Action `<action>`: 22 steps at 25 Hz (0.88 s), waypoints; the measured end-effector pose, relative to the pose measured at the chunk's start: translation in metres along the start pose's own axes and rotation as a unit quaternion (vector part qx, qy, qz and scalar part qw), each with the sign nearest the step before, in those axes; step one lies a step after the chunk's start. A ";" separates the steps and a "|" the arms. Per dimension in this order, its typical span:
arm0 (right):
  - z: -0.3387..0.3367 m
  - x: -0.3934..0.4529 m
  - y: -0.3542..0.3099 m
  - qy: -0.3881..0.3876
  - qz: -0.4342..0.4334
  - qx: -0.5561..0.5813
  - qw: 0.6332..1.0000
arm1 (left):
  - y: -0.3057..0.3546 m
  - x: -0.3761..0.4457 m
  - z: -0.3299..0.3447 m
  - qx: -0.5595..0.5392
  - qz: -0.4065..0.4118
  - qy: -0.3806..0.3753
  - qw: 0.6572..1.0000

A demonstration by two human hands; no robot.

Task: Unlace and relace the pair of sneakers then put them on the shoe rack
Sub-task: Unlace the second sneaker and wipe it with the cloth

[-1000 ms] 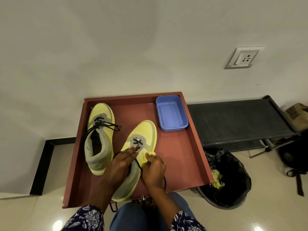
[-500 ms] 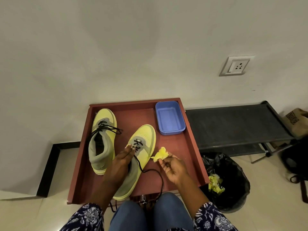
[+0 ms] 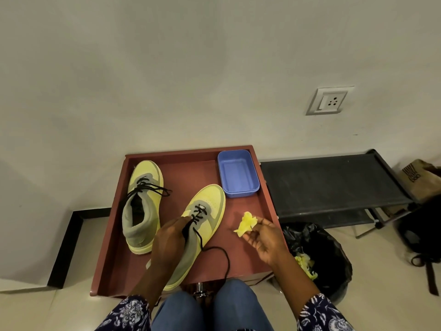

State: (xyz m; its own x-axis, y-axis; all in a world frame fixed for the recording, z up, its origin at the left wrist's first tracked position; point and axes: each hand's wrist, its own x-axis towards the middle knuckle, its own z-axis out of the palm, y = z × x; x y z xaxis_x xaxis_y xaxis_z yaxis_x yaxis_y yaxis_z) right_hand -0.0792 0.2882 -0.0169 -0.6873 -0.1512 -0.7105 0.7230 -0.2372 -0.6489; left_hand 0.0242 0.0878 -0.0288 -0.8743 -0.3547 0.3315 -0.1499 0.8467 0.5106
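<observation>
step: relacing near sneaker point(image 3: 202, 225), low eyelets done | left hand point(image 3: 170, 244) grips its collar; right hand point(image 3: 265, 240) pinches yellow wad point(image 3: 245, 223) | next: bin wad, take loose lace point(image 3: 214, 249)

Just one cam here, on the person's head, looking forward & down from above. It sits close over the knees and the red tray point(image 3: 267, 201), so both hands show big at the bottom: left hand point(image 3: 167, 244), right hand point(image 3: 265, 240). Farther off it faces the wall point(image 3: 191, 68), w/ the shoe rack point(image 3: 329, 185) off to the right side.
</observation>
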 end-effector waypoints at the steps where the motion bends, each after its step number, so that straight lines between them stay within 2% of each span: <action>1: -0.001 -0.001 -0.004 -0.003 -0.012 -0.006 1.000 | 0.000 0.000 0.000 -0.003 -0.003 -0.002 1.000; 9: -0.001 0.001 -0.017 -0.003 -0.036 -0.022 0.999 | -0.011 -0.006 -0.011 -0.003 0.033 -0.019 0.999; 14: 0.002 -0.003 -0.014 -0.008 -0.034 0.016 0.999 | -0.010 -0.006 -0.007 -0.021 0.074 -0.016 0.997; 20: 0.000 0.006 -0.017 -0.020 -0.106 -0.090 0.990 | 0.001 0.002 0.015 -0.061 0.127 -0.049 0.989; 22: -0.006 0.011 -0.017 0.009 -0.167 -0.187 0.968 | 0.007 0.006 0.023 -0.074 0.140 -0.049 0.986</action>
State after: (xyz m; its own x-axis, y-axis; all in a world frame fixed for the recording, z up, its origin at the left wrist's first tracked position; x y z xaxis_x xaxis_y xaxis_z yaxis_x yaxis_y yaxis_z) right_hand -0.0991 0.2962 -0.0153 -0.8880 -0.1076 -0.4470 0.4384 0.0950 -0.8938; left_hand 0.0073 0.1010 -0.0413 -0.9134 -0.0690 0.4013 0.1661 0.8368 0.5218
